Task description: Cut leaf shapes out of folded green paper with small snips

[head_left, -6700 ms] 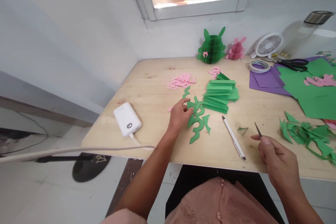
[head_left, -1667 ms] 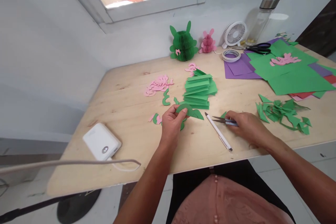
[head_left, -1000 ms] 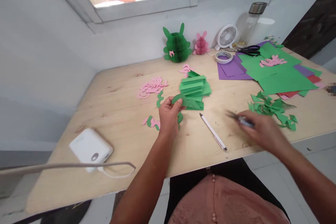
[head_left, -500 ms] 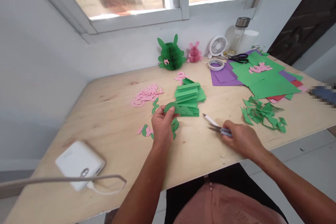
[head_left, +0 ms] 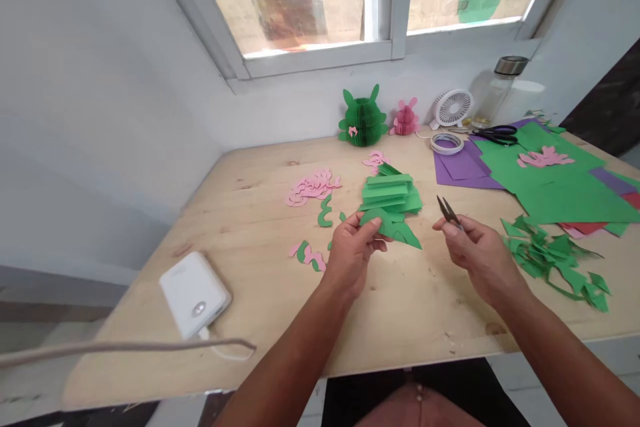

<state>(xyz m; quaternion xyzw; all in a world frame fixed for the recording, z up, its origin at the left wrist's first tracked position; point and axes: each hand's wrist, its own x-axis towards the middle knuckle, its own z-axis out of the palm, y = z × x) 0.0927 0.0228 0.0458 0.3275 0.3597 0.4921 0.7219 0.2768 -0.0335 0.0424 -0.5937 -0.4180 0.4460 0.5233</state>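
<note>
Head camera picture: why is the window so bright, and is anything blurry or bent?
In the head view, the window is the brightest part, the wooden table looks stretched with slanted edges, as a wide lens makes things look, and the small snips in the right hand look sharp, not blurry.

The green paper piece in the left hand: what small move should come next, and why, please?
Probably bring the small snips in the right hand to the green paper piece in the left hand, because their open blades are raised and point toward it.
</note>
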